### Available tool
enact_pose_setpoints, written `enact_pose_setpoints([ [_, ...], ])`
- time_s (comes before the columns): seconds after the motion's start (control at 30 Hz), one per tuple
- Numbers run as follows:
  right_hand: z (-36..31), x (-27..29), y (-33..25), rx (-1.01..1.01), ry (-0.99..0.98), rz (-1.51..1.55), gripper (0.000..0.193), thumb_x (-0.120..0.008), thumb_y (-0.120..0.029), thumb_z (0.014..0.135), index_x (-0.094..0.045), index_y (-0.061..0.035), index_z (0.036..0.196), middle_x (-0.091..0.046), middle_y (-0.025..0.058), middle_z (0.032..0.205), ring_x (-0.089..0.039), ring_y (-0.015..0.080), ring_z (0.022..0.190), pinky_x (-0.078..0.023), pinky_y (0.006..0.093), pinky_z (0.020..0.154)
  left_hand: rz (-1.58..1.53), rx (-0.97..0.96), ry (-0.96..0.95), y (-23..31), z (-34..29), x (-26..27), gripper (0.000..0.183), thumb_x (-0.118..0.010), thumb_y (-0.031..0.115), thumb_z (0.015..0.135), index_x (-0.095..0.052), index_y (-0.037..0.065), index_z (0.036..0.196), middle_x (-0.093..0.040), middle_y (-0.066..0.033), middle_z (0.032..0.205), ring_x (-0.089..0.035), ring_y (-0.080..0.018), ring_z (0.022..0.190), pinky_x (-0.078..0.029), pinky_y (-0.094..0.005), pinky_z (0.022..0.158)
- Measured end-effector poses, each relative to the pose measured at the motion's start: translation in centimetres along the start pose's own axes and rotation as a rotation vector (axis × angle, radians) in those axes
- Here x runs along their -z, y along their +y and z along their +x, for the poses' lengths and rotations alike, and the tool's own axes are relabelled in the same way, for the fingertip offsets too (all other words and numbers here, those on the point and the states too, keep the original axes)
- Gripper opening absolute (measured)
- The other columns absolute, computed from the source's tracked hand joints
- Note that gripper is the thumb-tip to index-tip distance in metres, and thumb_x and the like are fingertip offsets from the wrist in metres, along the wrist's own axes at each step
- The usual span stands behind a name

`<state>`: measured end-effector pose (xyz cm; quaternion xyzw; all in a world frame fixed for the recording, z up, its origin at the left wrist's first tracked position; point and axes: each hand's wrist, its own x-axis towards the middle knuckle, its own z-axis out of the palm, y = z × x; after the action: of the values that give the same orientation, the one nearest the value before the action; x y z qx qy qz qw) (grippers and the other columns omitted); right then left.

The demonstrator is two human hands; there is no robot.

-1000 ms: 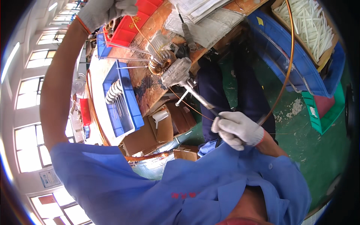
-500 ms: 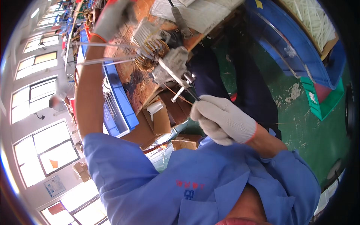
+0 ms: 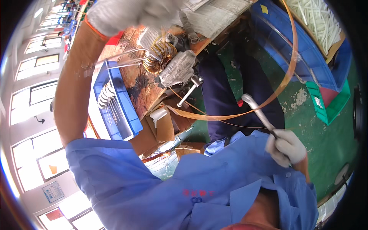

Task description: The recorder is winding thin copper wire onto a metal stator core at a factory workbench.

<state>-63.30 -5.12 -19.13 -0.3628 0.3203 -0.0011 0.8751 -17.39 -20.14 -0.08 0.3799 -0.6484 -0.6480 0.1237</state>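
Note:
My left hand (image 3: 130,15), in a white knit glove, is raised at the upper left above the workbench. Motion smears its fingers, so any grip is unclear. Low on the right, my gloved right hand (image 3: 287,147) is closed around the dark handle of a metal hook tool (image 3: 260,113), its bent tip pointing up and left. On the bench, a copper-wound ring coil (image 3: 160,56) sits against a pale wrapped vise (image 3: 178,69) with a metal crossbar handle (image 3: 188,95). Pale leads stick out leftward from the coil. A copper wire (image 3: 226,116), blurred into a band, arcs below the vise and up the right.
A blue tray (image 3: 132,117) holds several white looped parts at the bench's left edge. Cardboard boxes (image 3: 163,128) stand below it. At the right are a large blue bin (image 3: 276,46), a green crate (image 3: 326,111) and a box of white strips (image 3: 316,23).
My right hand has swung right and down with the hook tool, away from the vise. My left hand has shifted nearer the camera. The copper wire now sweeps in a wide arc.

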Motion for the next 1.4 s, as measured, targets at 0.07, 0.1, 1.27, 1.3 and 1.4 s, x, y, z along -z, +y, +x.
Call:
enact_pose_setpoints([
  [0.07, 4.7, -1.9, -2.6, -0.034, -0.187, 0.226, 0.029, -0.052, -0.026, 0.108, -0.062, -0.0004, 0.101, -0.045, -0.0029, 0.057, -0.038, 0.0067, 0.040, -0.028, 0.0257, 0.035, -0.452, 0.013, 0.178, -1.2, 3.1, 3.6, 0.066, -0.044, 0.058, 0.109, -0.059, -0.001, 0.135, -0.064, -0.0216, 0.123, -0.070, -0.0296, 0.104, -0.062, -0.0400, 0.083],
  [0.1, 7.0, -2.7, -3.4, -0.062, -0.288, 0.292, 0.030, -0.050, -0.028, 0.110, -0.061, -0.0008, 0.104, -0.044, -0.0044, 0.058, -0.038, 0.0060, 0.040, -0.026, 0.0257, 0.034, -0.291, -0.002, 0.929, -2.0, 2.1, 1.4, 0.070, -0.043, 0.056, 0.110, -0.053, -0.003, 0.146, -0.060, -0.0261, 0.139, -0.070, -0.0328, 0.112, -0.064, -0.0400, 0.085],
  [1.27, 15.1, -12.1, -7.5, 0.049, -0.374, 0.780, 0.034, -0.044, -0.037, 0.112, -0.058, -0.0083, 0.101, -0.046, -0.0040, 0.064, -0.037, 0.0063, 0.041, -0.026, 0.0261, 0.034, -0.409, 0.180, 1.333, -15.0, -3.1, 0.1, 0.047, -0.054, 0.045, 0.109, -0.062, 0.001, 0.097, -0.039, 0.0053, 0.060, -0.031, -0.0067, 0.046, -0.023, -0.0252, 0.040],
  [1.3, 13.1, -9.6, -6.5, -0.051, -0.501, 0.641, 0.034, -0.041, -0.037, 0.114, -0.057, -0.0080, 0.104, -0.044, -0.0038, 0.063, -0.035, 0.0061, 0.042, -0.026, 0.0260, 0.034, -0.279, 0.238, 1.263, -14.0, -3.9, 0.4, 0.051, -0.051, 0.047, 0.110, -0.065, -0.001, 0.103, -0.047, 0.0042, 0.061, -0.035, -0.0070, 0.046, -0.026, -0.0241, 0.041],
  [1.4, 7.6, -5.9, -3.8, -0.113, -0.502, 0.497, 0.032, -0.049, -0.031, 0.108, -0.059, -0.0043, 0.094, -0.048, -0.0027, 0.059, -0.041, 0.0057, 0.043, -0.027, 0.0243, 0.037, 0.232, -0.041, 1.080, -6.6, -3.0, 1.1, 0.057, -0.047, 0.046, 0.111, -0.065, -0.005, 0.129, -0.067, -0.0180, 0.130, -0.067, -0.0230, 0.115, -0.053, -0.0377, 0.100],
])
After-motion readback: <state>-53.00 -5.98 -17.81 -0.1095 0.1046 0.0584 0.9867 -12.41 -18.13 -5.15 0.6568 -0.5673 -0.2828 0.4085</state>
